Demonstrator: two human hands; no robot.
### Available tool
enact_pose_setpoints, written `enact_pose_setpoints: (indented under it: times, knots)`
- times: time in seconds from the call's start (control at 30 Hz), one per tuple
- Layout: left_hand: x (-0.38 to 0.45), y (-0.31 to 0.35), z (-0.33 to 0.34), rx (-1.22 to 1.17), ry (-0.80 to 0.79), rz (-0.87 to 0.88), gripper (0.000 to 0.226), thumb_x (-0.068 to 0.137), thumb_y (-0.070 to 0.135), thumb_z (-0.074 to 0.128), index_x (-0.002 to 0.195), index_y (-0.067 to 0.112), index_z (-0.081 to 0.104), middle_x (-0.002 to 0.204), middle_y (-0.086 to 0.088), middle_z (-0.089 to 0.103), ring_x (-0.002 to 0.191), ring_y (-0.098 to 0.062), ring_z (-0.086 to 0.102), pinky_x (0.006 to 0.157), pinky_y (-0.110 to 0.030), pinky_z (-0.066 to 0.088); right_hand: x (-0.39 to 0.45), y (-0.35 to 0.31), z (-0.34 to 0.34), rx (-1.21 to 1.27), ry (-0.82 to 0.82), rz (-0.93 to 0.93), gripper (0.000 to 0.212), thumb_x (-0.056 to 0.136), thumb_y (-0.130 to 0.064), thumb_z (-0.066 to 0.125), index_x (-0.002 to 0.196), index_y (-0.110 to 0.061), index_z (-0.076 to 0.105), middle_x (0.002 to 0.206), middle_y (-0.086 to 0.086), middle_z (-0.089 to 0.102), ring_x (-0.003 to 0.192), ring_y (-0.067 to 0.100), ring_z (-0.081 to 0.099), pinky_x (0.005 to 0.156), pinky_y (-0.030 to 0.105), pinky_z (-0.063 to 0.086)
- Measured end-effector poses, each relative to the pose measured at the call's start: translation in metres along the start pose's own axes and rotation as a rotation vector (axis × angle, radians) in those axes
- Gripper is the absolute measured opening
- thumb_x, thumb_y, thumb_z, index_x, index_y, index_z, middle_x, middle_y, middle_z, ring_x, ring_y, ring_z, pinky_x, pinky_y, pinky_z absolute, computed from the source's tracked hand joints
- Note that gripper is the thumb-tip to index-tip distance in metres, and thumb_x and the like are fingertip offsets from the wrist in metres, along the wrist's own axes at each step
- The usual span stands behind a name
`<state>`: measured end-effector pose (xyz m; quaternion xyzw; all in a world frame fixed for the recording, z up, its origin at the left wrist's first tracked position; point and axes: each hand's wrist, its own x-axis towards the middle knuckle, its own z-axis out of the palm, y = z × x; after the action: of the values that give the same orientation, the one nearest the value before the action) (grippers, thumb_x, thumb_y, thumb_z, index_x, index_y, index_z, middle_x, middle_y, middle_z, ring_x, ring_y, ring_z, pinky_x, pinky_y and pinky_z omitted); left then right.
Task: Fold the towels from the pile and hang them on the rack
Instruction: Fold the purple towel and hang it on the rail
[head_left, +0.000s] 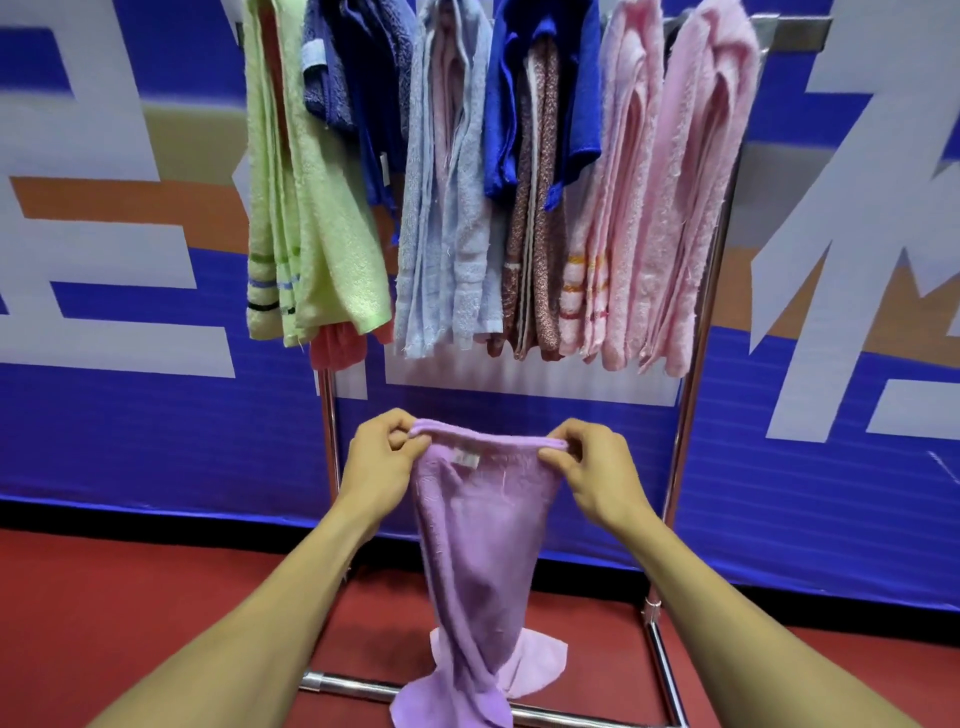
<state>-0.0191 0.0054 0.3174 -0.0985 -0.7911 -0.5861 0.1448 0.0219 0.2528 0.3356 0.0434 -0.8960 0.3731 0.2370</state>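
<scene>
Left hand (376, 467) and right hand (597, 467) each pinch the purple towel's (478, 561) top edge before the rack (693, 364).

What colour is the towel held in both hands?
Lilac purple towel, pinched at its top edge by left hand and right hand; head view.

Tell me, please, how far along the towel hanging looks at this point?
Well along: the rack already carries a row of folded towels, from the green towel to the pink towels. In hand: the left hand and right hand pinch the purple towel by its top edge, unfolded. Left: folding and hanging it; the pile is out of view.
</scene>
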Motion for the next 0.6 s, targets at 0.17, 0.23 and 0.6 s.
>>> enact_pose_setpoints:
  times: [0.17, 0.23, 0.6]
  knots:
    - [-0.002, -0.001, 0.004, -0.011, 0.022, -0.008, 0.016, 0.091, 0.007, 0.067, 0.076, 0.012, 0.064, 0.056, 0.003, 0.059, 0.059, -0.009, 0.046, 0.063, -0.028, 0.04, 0.0, 0.002, 0.0, -0.015, -0.01, 0.024, 0.016, 0.089, -0.019, 0.07, 0.075, -0.022, 0.062, 0.065, -0.01, 0.062, 0.064, 0.006, 0.055, 0.056, 0.019, 0.039]
    - [-0.002, -0.004, 0.007, -0.003, 0.033, -0.029, 0.018, 0.09, 0.008, 0.067, 0.073, 0.014, 0.064, 0.053, 0.009, 0.058, 0.057, -0.007, 0.046, 0.063, -0.029, 0.041, 0.0, 0.002, -0.002, -0.017, -0.011, 0.047, 0.015, 0.089, -0.02, 0.07, 0.076, -0.023, 0.062, 0.067, -0.01, 0.062, 0.066, 0.007, 0.057, 0.056, 0.017, 0.039]
    - [-0.004, -0.001, 0.018, -0.081, 0.09, -0.135, 0.018, 0.084, 0.016, 0.075, 0.072, 0.008, 0.065, 0.061, 0.002, 0.058, 0.061, -0.012, 0.047, 0.059, -0.03, 0.04, -0.004, -0.007, 0.012, 0.218, -0.065, 0.291, 0.022, 0.087, -0.026, 0.061, 0.071, -0.011, 0.057, 0.06, -0.001, 0.059, 0.059, 0.014, 0.051, 0.062, 0.034, 0.052]
